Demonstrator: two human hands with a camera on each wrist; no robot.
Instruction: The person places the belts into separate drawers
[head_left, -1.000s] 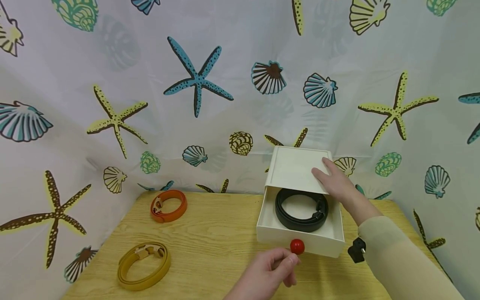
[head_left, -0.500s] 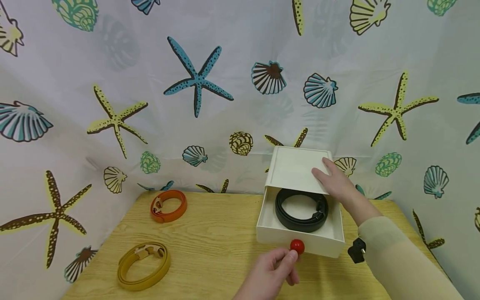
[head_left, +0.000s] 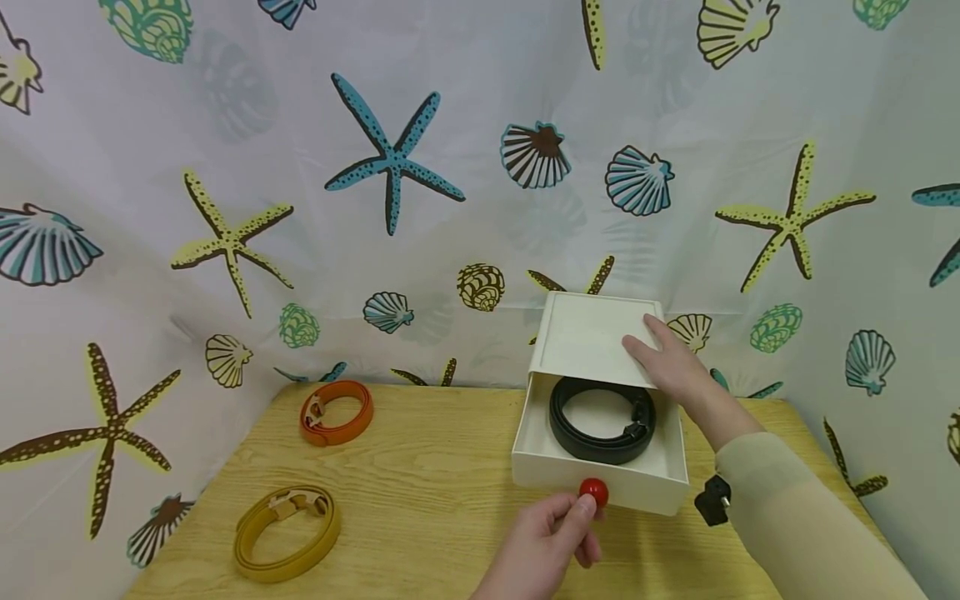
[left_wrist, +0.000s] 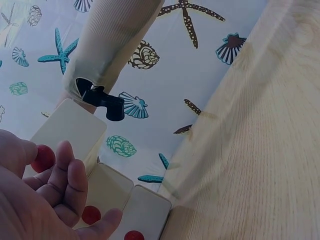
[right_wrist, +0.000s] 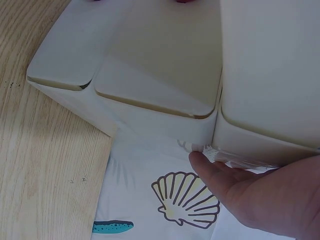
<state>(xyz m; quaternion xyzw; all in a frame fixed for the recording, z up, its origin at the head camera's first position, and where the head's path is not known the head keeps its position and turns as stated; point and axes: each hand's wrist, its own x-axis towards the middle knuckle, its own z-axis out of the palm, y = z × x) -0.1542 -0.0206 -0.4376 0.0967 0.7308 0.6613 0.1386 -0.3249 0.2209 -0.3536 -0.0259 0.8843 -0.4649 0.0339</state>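
A small white drawer unit (head_left: pixel 596 333) stands at the back right of the table, its top drawer (head_left: pixel 536 467) pulled out. Inside that drawer lies a coiled black belt (head_left: pixel 566 437). My left hand (head_left: pixel 536 542) pinches the round red knob (head_left: pixel 593 492) on the drawer front between thumb and fingers. In the left wrist view, that knob (left_wrist: pixel 43 159) shows between the fingers. My right hand (head_left: pixel 671 362) rests on the right side of the unit's top, its fingers fairly straight. In the right wrist view, a finger of the right hand (right_wrist: pixel 265 200) lies against the unit's side.
On the table's left lie a coiled orange belt (head_left: pixel 337 435) and, nearer, a coiled mustard-yellow belt (head_left: pixel 288 571). Two lower drawers with red knobs (left_wrist: pixel 91 215) show below the top one. A curtain (head_left: pixel 442 250) printed with shells and starfish hangs directly behind.
My left hand has shifted slightly right, and its thumb now covers more of the red knob. The drawer, the belts and the right hand have stayed in place.
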